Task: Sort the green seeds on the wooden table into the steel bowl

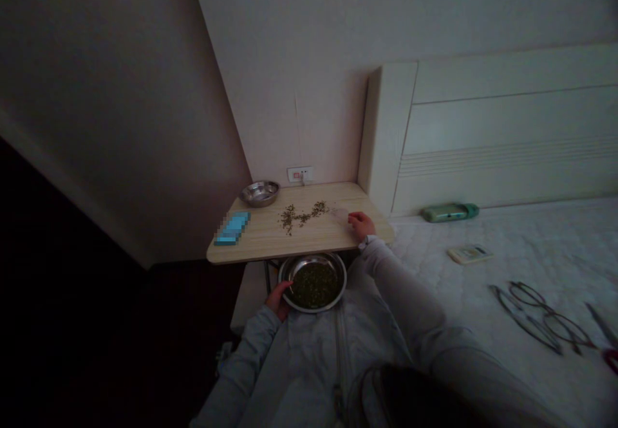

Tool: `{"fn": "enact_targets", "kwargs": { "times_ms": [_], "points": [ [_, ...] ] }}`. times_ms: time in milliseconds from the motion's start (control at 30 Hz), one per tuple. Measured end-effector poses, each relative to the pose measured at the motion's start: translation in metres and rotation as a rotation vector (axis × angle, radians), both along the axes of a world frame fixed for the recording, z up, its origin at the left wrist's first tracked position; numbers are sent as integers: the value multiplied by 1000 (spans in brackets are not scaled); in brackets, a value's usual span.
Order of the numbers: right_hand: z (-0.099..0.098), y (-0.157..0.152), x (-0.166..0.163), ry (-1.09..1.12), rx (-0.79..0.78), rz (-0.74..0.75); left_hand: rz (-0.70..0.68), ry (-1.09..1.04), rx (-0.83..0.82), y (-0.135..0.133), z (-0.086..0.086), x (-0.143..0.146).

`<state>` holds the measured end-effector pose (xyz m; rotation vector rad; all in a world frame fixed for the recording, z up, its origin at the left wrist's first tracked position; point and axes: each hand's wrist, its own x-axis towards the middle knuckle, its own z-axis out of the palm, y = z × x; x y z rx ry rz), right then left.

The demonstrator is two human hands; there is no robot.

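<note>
Loose greenish bits [288, 217] lie scattered at mid-frame on the counter [261, 242], near and left of the right hand [362, 226]; its fingers are drawn together, though I cannot tell whether they pinch anything. Lower centre, the left hand [279, 300] grips the metal bowl [342, 281], which already carries plenty of green matter [316, 286]; the scattered bits remain outside.

Head-worn, your one wide view looks forward and down past your sleeves [410, 293], nearest the lens, to your left hand [279, 300] and right hand [362, 227], farther off. The table [263, 238] sits mid-view, the wall [309, 74] facing you beyond it, the bed [429, 264] spreading along your right.
</note>
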<state>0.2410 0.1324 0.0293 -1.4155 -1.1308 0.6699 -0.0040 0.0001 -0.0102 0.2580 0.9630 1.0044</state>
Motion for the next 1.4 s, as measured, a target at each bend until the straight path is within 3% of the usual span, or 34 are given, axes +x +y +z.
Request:
{"fn": "enact_targets", "kwargs": {
  "times_ms": [567, 1400],
  "points": [
    [1, -3, -1, -29, 20, -10, 23, 37, -3, -3, 7, 2],
    [1, -2, 1, -66, 0, -20, 2, 0, 20, -1, 1, 1]
  ]
}}
